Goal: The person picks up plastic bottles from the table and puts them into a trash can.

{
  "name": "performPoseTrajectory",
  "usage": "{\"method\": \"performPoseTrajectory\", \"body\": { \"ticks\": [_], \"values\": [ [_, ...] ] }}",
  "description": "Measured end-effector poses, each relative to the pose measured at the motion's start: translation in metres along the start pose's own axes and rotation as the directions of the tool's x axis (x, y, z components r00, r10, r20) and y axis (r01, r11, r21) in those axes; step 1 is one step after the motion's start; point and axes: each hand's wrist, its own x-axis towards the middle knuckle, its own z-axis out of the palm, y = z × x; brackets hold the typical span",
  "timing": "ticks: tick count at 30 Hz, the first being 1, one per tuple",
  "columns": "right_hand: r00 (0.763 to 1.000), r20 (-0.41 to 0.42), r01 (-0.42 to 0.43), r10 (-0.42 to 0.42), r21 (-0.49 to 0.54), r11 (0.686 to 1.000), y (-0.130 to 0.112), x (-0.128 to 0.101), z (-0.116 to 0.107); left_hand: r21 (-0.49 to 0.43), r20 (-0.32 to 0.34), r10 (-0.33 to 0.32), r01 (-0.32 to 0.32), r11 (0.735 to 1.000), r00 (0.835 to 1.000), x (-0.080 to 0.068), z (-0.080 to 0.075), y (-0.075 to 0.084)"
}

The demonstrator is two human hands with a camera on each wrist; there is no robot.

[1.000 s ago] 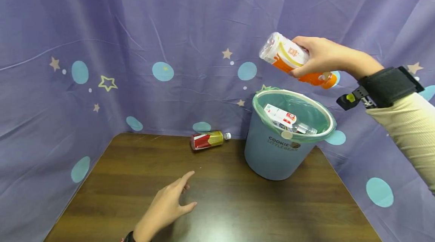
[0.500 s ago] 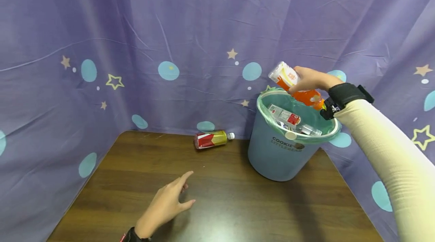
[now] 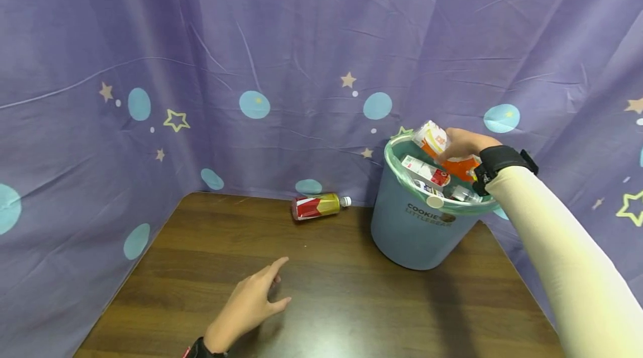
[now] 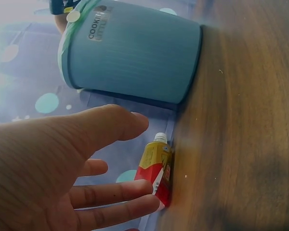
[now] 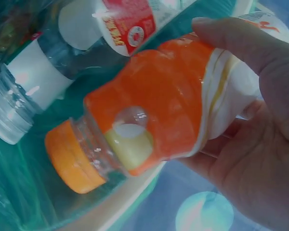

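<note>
A: Right hand (image 3: pixel 464 144) first. We see it gripping the orange bottle (image 3: pixel 442 151), thumb across the label, fingers curled under. Confirmed in the right wrist view: bottle (image 5: pixel 154 115), hand (image 5: pixel 260 139).

B: Agreed. Where do we put the bottle?

A: Tilted, orange cap (image 5: pixel 70 156) down, lower end inside the mouth of the blue bin (image 3: pixel 417 235), white base poking above the rim. The hand is at the rim on the far right side.

B: Bin contents?

A: We count a red-and-white labelled bottle (image 3: pixel 426 170) and a clear bottle (image 3: pixel 464 194) lying under it; green liner bag (image 3: pixel 397 171) folded over the rim. The bin stands on the desk (image 3: pixel 351 302), back right, against the purple star curtain (image 3: pixel 201 67).

B: Left hand (image 3: pixel 248 308)?

A: Spread loose, holding nothing, fingertips on the desk near the front. Left wrist view shows the same: fingers (image 4: pixel 111 192) straight and apart.

B: Anything else?

A: A red-and-yellow bottle (image 3: pixel 318 206), white cap, lying on its side at the desk's back edge, left of the bin, well apart from the left hand.
</note>
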Motion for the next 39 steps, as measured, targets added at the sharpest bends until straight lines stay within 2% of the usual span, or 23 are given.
{"method": "performPoseTrajectory", "body": {
  "ticks": [8,11,19,21,26,35,39],
  "values": [
    [1.0,-0.006,-0.019,0.019,-0.03,0.999,-0.003,-0.007,0.006,0.013,0.007,0.013,-0.013,1.0,1.0,0.001,0.005,0.002],
    [0.999,-0.005,-0.041,0.041,-0.044,0.998,-0.007,-0.006,0.007,0.023,0.001,0.013,-0.013,1.0,1.0,0.003,0.006,0.003],
    [0.99,-0.002,-0.137,0.138,-0.16,0.978,-0.007,-0.006,0.003,0.024,0.016,0.016,-0.016,1.0,1.0,0.011,0.006,0.005],
    [0.989,0.011,-0.147,0.151,-0.148,0.978,-0.006,-0.01,0.002,0.024,0.019,0.019,-0.019,1.0,1.0,0.012,0.005,0.004],
    [0.993,0.01,-0.115,0.117,-0.103,0.988,-0.007,-0.019,-0.001,0.029,0.03,0.021,-0.022,0.999,0.999,0.018,0.002,0.0],
    [0.997,0.049,-0.055,0.062,-0.141,0.988,-0.014,-0.035,-0.027,0.071,0.021,0.031,-0.032,0.997,0.999,0.036,-0.007,-0.007],
    [1.0,0.007,-0.006,0.008,-0.142,0.99,-0.024,-0.044,-0.041,0.086,0.016,0.03,-0.031,0.996,0.999,0.045,-0.009,-0.009]
  ]
}}
